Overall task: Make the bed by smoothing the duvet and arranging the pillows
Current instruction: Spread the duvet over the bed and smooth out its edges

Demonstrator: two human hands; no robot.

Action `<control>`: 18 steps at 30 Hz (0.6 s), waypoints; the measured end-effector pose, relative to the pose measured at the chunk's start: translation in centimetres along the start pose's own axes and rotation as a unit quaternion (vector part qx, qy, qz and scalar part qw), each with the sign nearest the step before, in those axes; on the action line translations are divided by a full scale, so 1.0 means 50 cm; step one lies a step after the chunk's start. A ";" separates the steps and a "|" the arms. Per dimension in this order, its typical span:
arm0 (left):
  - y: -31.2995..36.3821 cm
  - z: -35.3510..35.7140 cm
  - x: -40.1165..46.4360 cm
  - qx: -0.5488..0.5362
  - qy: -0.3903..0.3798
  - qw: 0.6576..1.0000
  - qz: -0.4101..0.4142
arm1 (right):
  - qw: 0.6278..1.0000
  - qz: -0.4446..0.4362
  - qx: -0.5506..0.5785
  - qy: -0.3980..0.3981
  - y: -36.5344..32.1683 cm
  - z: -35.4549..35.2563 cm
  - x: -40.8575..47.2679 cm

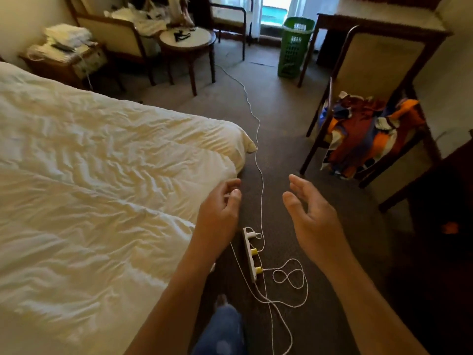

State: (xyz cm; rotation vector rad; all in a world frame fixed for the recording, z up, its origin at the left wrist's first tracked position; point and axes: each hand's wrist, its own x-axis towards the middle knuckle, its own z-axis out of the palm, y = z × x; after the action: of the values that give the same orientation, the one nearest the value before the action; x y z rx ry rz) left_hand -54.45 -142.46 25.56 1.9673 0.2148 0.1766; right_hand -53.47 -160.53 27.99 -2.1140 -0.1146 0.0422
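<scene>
The duvet [102, 175] lies left of both hands; its edge is just beside the left hand [220, 211], loosely curled, empty. Right hand [309, 216], relaxed, is farther off.

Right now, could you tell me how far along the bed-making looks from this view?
Done: the duvet is spread over the bed, reaching its foot corner. In hand: nothing; the left hand and right hand hover empty beside the bed, over the carpet and a power strip. Left: the duvet is heavily wrinkled and needs smoothing. No pillows show in this view, so arranging them cannot be judged.
</scene>
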 end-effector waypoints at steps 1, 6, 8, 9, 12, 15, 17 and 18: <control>-0.003 0.008 0.030 -0.002 0.011 1.000 -0.005 | 1.000 -0.007 0.000 -0.005 0.005 -0.004 0.043; -0.009 0.023 0.231 -0.016 0.048 0.999 -0.011 | 1.000 -0.025 0.001 -0.002 0.012 -0.006 0.280; -0.001 0.027 0.332 -0.016 0.043 0.999 -0.008 | 1.000 -0.029 0.002 0.006 0.007 0.000 0.376; 0.006 0.027 0.387 -0.014 0.036 0.999 -0.005 | 1.000 -0.028 0.005 0.010 0.001 0.004 0.424; 0.040 0.019 0.549 0.002 0.021 1.000 0.016 | 0.999 -0.031 0.015 0.020 -0.025 0.016 0.567; 0.061 0.015 0.692 0.015 0.016 0.999 0.029 | 0.999 -0.034 0.023 0.033 -0.043 0.020 0.695; 0.061 0.025 0.765 0.019 0.012 0.999 0.027 | 0.998 -0.031 0.034 0.036 -0.041 0.018 0.766; 0.058 0.034 0.799 0.018 0.010 1.000 0.023 | 0.998 -0.028 0.037 0.037 -0.036 0.016 0.801</control>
State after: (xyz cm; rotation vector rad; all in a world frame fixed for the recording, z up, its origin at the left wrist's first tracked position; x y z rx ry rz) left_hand -15.02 -135.85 28.54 2.0075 0.1882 0.2244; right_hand -13.80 -154.98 29.75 -2.0356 -0.1265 -0.0645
